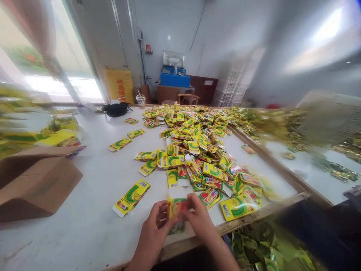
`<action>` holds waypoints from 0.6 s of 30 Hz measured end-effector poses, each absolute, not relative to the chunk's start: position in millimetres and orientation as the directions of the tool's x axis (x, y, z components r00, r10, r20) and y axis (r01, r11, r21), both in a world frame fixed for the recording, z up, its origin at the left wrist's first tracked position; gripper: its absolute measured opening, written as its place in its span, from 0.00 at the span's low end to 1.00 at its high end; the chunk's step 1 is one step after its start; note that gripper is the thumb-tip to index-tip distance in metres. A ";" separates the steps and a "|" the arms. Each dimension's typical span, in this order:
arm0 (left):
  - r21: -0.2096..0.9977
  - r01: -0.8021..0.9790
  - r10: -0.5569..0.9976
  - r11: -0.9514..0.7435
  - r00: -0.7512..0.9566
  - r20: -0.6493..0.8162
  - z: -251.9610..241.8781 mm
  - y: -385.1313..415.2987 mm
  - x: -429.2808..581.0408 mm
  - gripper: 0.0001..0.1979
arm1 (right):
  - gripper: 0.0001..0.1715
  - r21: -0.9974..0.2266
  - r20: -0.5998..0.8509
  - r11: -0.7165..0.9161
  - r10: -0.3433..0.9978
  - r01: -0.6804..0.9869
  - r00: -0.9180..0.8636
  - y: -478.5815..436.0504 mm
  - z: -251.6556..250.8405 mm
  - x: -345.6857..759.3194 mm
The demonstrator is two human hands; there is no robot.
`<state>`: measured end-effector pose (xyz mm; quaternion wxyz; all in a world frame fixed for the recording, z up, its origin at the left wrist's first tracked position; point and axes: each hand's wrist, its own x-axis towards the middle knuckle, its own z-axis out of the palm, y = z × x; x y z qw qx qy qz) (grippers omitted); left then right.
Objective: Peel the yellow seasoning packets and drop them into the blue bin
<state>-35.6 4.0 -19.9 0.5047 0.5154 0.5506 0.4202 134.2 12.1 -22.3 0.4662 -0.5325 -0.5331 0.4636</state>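
Note:
Near the front edge of the white table (93, 210), my left hand (155, 222) and my right hand (199, 216) are both closed on one flat yellow and green carton (176, 207), held upright between them. My fingers pinch its two sides. Just beyond lies a long heap of the same flat cartons (194, 150), reaching to the far end of the table. A separate flat carton (131, 197) lies left of my hands.
An open brown cardboard box (36, 180) lies on its side at the left. A black bag (115, 109) and a plastic cup (141, 101) stand at the far end. A second table (310, 173) at the right holds gold wrapped pieces. More wrappers lie below the table edge (259, 248).

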 end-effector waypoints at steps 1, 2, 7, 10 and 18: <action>0.991 0.078 0.993 0.105 0.036 -0.108 -18.3 4.8 -33.8 0.23 | 0.14 -0.998 0.020 0.019 1.000 0.066 0.010 9.2 -23.2 128.8; 0.994 0.039 0.994 0.103 0.018 -0.103 -17.7 4.9 -32.9 0.24 | 0.14 -0.999 0.039 0.038 0.999 0.015 0.030 5.9 -24.0 124.0; 0.988 0.037 0.988 0.152 0.008 -0.152 -25.9 -4.0 -40.0 0.27 | 0.12 -0.995 0.055 0.064 0.993 -0.075 0.109 -5.2 -23.1 117.3; 0.986 0.135 0.989 0.095 0.099 -0.109 -27.8 -10.4 -48.6 0.22 | 0.13 -0.997 0.061 0.063 0.997 -0.040 0.055 -3.3 -21.2 119.9; 0.930 0.356 0.995 -0.094 0.018 0.094 -12.4 -11.3 -69.8 0.14 | 0.12 -0.934 0.160 0.224 0.959 0.280 -0.233 3.3 6.1 124.4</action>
